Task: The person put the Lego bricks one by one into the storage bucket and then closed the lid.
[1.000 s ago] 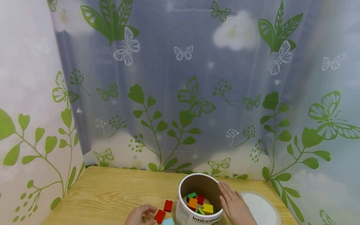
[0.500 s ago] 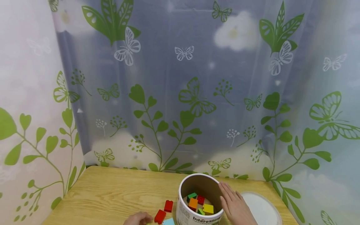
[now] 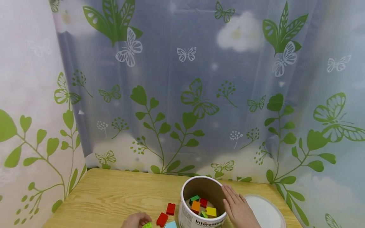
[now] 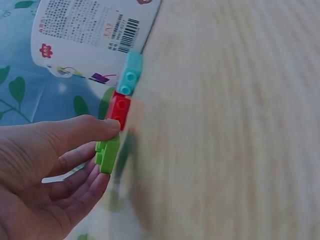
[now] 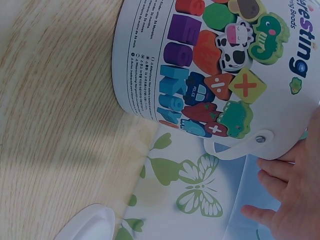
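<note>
My left hand (image 3: 134, 219) pinches a light green toy brick (image 4: 108, 156) between thumb and fingers, just above the table's near part. Beyond it are two red bricks (image 3: 170, 208) and a light blue brick (image 4: 131, 73), close to a round white bucket (image 3: 186, 212). Resting against the bucket's right rim is my right hand (image 3: 239, 206), its fingers straight. Inside the bucket lie several bricks, among them an orange brick (image 3: 195, 206) and a yellow brick (image 3: 211, 212). The bucket's printed side and white handle (image 5: 220, 150) show in the right wrist view.
A round white lid (image 3: 266, 210) lies on the wooden table (image 3: 114, 193), right of the bucket. Patterned curtains (image 3: 159, 63) with butterflies and leaves enclose the table's back and sides.
My left hand has drawn back left from beside the nearer red brick and now has the light green brick at its fingertips. My right hand and the bucket have stayed put.
</note>
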### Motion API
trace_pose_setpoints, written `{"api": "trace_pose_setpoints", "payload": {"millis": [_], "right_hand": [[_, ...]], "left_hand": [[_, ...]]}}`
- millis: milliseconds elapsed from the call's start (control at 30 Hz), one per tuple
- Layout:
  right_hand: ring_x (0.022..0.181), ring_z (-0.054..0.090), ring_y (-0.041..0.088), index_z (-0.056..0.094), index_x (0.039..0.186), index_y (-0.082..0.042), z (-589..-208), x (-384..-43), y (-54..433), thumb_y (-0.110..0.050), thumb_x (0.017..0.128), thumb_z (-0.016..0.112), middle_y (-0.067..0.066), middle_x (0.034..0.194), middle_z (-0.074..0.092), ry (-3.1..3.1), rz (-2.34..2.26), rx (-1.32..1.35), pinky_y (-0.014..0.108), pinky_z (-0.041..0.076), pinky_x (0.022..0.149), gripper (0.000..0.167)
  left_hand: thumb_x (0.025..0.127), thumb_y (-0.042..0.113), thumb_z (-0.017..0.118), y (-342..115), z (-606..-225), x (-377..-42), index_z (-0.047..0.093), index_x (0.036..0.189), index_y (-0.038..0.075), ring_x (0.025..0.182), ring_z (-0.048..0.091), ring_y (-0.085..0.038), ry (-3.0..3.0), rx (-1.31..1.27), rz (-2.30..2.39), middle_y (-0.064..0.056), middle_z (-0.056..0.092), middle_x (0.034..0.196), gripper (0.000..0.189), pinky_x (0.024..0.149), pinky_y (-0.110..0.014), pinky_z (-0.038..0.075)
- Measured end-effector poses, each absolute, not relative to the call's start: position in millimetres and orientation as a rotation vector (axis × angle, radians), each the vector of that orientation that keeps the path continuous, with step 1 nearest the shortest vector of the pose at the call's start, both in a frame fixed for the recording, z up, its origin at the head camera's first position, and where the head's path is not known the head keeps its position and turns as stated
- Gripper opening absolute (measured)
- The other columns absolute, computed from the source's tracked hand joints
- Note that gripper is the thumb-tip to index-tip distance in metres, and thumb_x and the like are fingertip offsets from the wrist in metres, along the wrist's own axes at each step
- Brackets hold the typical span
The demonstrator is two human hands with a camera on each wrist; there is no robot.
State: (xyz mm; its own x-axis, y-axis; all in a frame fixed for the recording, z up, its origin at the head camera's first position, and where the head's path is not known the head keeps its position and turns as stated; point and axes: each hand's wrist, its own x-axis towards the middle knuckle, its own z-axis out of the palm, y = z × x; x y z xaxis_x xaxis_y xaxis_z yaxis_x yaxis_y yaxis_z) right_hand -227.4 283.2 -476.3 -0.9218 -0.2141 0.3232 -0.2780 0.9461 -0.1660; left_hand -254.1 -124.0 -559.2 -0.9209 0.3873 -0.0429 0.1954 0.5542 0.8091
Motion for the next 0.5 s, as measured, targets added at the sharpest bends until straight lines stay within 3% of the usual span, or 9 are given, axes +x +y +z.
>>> {"api": "trace_pose_setpoints", "payload": {"millis": [333,500], "right_hand": [[0.14,0.047,0.03,0.052,0.148,-0.007,-475.3,-228.5,285.0,-0.023,0.105,0.052,0.009,0.151,0.052,-2.805,0.283,0.368,0.059,0.041,0.11,0.046],[0.142,0.045,0.029,0.05,0.15,-0.008,-474.2,-229.3,285.0,-0.024,0.107,0.051,0.008,0.153,0.05,-2.843,0.308,0.347,0.059,0.039,0.112,0.046]], "left_hand": [[0.082,0.011,0.083,-125.7,-536.8,-260.9,0.071,0.105,0.001,0.083,0.061,-0.017,2.584,0.617,1.411,-0.001,0.067,0.096,0.028,0.068,-0.027,0.054],[0.083,0.013,0.083,-119.8,-518.0,-264.4,0.07,0.107,0.001,0.084,0.062,-0.017,2.669,0.689,1.391,-0.002,0.068,0.099,0.029,0.073,-0.037,0.058]]}}
